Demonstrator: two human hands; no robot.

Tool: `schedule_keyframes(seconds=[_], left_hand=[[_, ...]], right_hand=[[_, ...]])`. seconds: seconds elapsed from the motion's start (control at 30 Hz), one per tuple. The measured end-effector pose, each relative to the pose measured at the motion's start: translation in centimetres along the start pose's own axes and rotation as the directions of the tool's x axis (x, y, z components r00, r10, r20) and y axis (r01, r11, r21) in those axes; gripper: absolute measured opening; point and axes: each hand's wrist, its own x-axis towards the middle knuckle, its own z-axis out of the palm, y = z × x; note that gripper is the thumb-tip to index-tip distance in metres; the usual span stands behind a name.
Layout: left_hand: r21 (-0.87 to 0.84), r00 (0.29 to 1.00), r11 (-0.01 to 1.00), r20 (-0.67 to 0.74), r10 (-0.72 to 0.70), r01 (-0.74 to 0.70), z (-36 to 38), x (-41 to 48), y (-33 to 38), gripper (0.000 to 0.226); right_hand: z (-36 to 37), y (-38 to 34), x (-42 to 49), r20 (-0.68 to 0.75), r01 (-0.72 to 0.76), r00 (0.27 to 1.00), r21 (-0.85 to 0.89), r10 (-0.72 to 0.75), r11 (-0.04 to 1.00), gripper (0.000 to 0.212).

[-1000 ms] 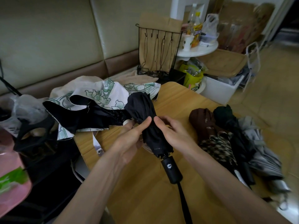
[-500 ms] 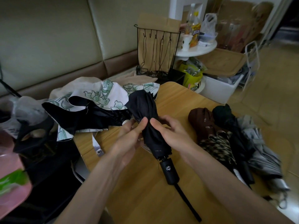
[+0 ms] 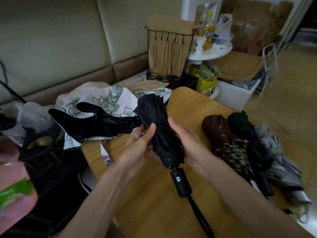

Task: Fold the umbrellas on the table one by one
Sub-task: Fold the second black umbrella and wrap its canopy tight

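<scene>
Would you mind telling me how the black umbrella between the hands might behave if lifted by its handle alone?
The black umbrella would probably stay straight, since its bundle juts stiffly from the handle. Its canopy folds look loose and unstrapped, so they may flop open. The wrist strap, lying limp, would likely dangle.

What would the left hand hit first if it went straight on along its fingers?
The black umbrella: the left hand already has its thumb against the folded canopy. Past that, probably the floral umbrella, though depth is unclear.
</scene>
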Motion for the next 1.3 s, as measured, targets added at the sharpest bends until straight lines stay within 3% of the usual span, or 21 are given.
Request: schedule_keyframes(seconds=[0.13, 0.4, 0.53, 0.6, 0.67, 0.77, 0.83, 0.9, 0.97, 1.07, 1.2, 1.3], left_hand=[[0.014, 1.000, 1.000, 0.017, 0.005, -0.005, -0.2, -0.4, 0.3, 0.036], [0.025, 1.000, 1.000, 0.005, -0.005, 0.005, 0.4, -1.2, 0.0, 0.039], [0.101, 1.000, 0.995, -0.018, -0.021, 0.023, 1.7, -1.0, 0.1, 0.042], [0.121, 0.997, 0.991, -0.060, -0.053, 0.060, 2.3, -0.6, 0.0, 0.032], [0.172, 0.986, 0.979, -0.146, -0.081, 0.106, 3.1, 0.0, -0.4, 0.026], [0.347, 0.963, 0.915, -0.235, -0.129, 0.208, 4.9, 1.2, -1.9, 0.027], [0.499, 0.965, 0.832, -0.214, -0.152, 0.242, 6.7, 2.0, -2.9, 0.033], [0.681, 0.971, 0.693, -0.193, -0.141, 0.236, 8.6, 3.1, -3.9, 0.054], [0.807, 0.974, 0.550, -0.215, -0.066, 0.215, 10.2, 4.1, -4.5, 0.066], [0.882, 0.977, 0.442, -0.205, 0.052, 0.162, 11.5, 4.9, -4.3, 0.056], [0.878, 0.991, 0.476, -0.104, 0.079, 0.054, 9.2, 4.0, -3.1, 0.034], [0.836, 0.979, 0.548, -0.141, 0.144, 0.040, 3.9, 2.7, -1.8, 0.023]], right_hand=[[0.5, 0.0, -0.2, -0.018, 0.014, 1.000, 0.029, -0.013, 0.999, 0.028], [0.8, 0.4, -0.4, -0.095, 0.054, 0.994, 0.038, -0.051, 0.998, 0.032], [-0.9, -0.5, -0.7, -0.061, 0.013, 0.998, -0.189, -0.025, 0.982, 0.022], [-2.3, -1.4, -1.0, -0.037, 0.023, 0.999, -0.352, -0.039, 0.936, 0.030], [-3.9, -2.2, -0.8, -0.111, 0.062, 0.985, -0.471, -0.129, 0.880, 0.037], [-6.7, -3.6, -0.4, -0.251, 0.147, 0.919, -0.497, -0.304, 0.855, 0.013], [-8.3, -4.3, 0.1, -0.321, 0.199, 0.861, -0.502, -0.395, 0.842, 0.019], [-9.2, -4.3, 0.5, -0.346, 0.221, 0.834, -0.505, -0.430, 0.835, 0.026], [-9.4, -3.8, 0.7, -0.328, 0.228, 0.836, -0.522, -0.440, 0.822, 0.025], [-9.1, -3.3, 0.9, -0.252, 0.243, 0.866, -0.544, -0.433, 0.803, 0.020], [-7.8, -2.7, 1.1, -0.137, 0.254, 0.883, -0.665, -0.449, 0.702, 0.012], [-4.8, -2.2, 1.0, -0.014, 0.302, 0.882, -0.750, -0.471, 0.588, 0.016]])
